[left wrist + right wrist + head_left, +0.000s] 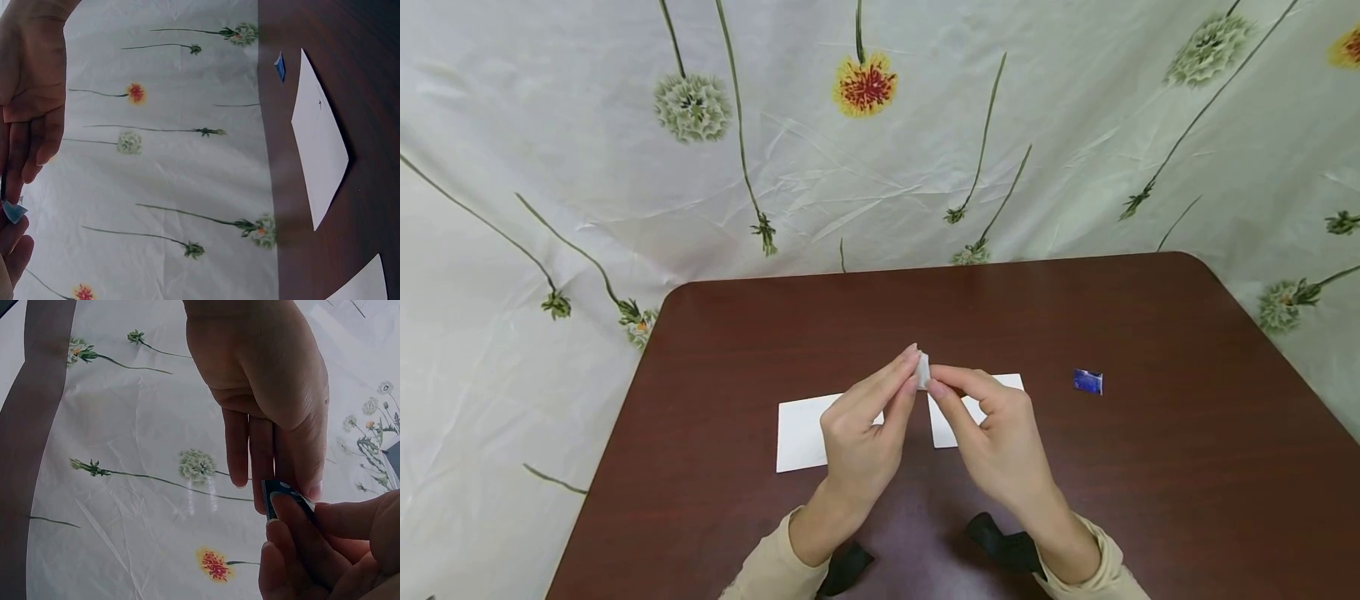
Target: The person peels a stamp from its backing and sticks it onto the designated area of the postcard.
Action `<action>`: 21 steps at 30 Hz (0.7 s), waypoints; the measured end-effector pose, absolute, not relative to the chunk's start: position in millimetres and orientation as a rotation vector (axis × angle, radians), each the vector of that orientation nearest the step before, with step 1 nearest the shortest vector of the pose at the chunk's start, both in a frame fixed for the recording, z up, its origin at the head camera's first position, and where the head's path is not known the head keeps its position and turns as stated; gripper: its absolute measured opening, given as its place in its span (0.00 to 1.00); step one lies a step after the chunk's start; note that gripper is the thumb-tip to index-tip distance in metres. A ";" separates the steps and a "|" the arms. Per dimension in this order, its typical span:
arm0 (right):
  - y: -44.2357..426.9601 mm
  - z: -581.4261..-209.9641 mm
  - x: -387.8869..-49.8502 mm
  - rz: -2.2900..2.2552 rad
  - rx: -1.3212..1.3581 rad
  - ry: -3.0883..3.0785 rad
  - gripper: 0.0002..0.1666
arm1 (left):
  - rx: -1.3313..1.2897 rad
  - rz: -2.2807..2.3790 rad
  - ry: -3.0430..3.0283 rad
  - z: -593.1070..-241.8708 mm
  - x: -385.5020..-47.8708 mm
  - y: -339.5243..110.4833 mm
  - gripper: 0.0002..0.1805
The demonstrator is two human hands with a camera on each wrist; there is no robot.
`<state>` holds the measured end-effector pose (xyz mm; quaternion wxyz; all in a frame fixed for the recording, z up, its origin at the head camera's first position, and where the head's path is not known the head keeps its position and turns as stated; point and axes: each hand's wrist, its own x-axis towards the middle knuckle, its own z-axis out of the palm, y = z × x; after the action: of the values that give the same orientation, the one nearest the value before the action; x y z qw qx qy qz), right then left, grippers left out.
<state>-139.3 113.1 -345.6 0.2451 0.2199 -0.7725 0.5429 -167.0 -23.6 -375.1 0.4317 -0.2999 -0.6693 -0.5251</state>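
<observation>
Both hands meet above the middle of the table around a small packet, white toward the head camera and blue in the left wrist view. My left hand pinches its left side between thumb and fingertips. On the opposite side, the thumb and forefinger of my right hand grip it. The right wrist view shows its dark blue face, partly covered by fingers. What the packet contains cannot be told. Behind the hands lie a left white card and a right white card, each partly hidden.
A small, shiny blue packet lies to the right of the cards. The dark reddish-brown table has rounded far corners, with a flower-printed white cloth hanging behind it. Black straps show near the wrists.
</observation>
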 end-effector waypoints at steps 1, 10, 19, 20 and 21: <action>113.3 -345.5 -139.3 1.474 0.607 -2.108 0.11 | -0.748 -1.304 -1.670 -375.1 -167.1 -23.5 0.12; 112.8 -344.9 -139.9 1.456 0.588 -2.110 0.11 | -0.757 -1.284 -1.700 -375.4 -166.6 -22.1 0.13; 108.9 -347.9 -142.2 1.401 0.561 -2.080 0.11 | -0.733 -1.282 -1.724 -376.2 -166.1 -20.9 0.13; 108.1 -348.2 -142.1 1.380 0.561 -2.067 0.11 | -0.723 -1.273 -1.728 -376.4 -166.0 -21.0 0.13; 107.4 -348.4 -141.9 1.360 0.558 -2.057 0.11 | -0.713 -1.266 -1.734 -376.7 -165.8 -21.1 0.14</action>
<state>-141.9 107.4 -348.4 0.3018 0.2105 -0.7756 0.5129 -165.8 -21.1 -376.7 0.4256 -0.2852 -0.6935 -0.5065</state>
